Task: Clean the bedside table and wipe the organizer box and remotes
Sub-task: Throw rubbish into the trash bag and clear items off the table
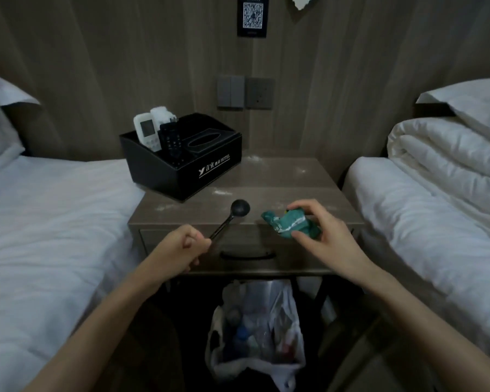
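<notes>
Room dim, back wall panelled in grey-brown wood grain. The bedside table [266, 176] stands against it, between the left bed [40, 222] and the right bed [422, 222], both in white linen; a folded duvet [450, 148] lies at the head of the right one. On the wall above the table: switches [230, 91], a socket [259, 93], and higher up a QR card [253, 15]. The tabletop carries streaks of pale dust [218, 190] (thickest near the box and along the back edge).

The black organizer box [181, 168] sits at the table's back left corner, turned at an angle. A white remote [146, 131] and a black remote [173, 142] stand upright in its left compartment, with a second white one behind them. Under the table, a trash bag [255, 335] holds bottles and wrappers.

The left hand [178, 250] is curled into a fist round the handle end of a black spoon [229, 219], whose bowl lies over the front of the tabletop; contact with the wood cannot be told. The right hand [323, 230] pinches a crumpled green wrapper [286, 224] between thumb and fingertips, fingers bent and partly spread, at the table's front edge.
</notes>
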Demonstrator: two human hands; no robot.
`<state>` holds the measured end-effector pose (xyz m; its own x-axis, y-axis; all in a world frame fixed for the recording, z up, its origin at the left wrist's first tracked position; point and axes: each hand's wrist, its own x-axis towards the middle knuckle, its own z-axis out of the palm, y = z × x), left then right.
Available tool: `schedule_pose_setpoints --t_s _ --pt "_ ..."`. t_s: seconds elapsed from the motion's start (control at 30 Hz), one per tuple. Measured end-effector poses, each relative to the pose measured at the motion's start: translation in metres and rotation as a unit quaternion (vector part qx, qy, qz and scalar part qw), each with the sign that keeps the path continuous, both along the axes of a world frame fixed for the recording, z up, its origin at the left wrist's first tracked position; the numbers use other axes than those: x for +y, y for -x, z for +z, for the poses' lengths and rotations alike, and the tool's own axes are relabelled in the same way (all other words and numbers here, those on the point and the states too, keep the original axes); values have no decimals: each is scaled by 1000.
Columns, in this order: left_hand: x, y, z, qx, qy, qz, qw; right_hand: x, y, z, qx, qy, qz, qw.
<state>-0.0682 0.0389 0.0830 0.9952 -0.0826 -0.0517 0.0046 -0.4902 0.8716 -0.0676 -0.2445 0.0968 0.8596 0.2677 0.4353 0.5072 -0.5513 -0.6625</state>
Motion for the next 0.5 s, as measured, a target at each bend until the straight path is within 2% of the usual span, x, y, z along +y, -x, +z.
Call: schedule_pose_setpoints --t_s 0.1,0.2,0.33,0.5 --pt "15 16 -22 39 -50 -42 997 -1 15 -26 50 9 17 999" --pt "15 27 -44 89 -92 -75 989 0 19 -52 83 70 44 993" --pt "-1 26 -81 140 -129 -91 977 7 13 -92 132 149 68 978" --pt "-27 11 -131 193 -147 -93 966 12 -5 -142 188 213 49 958"
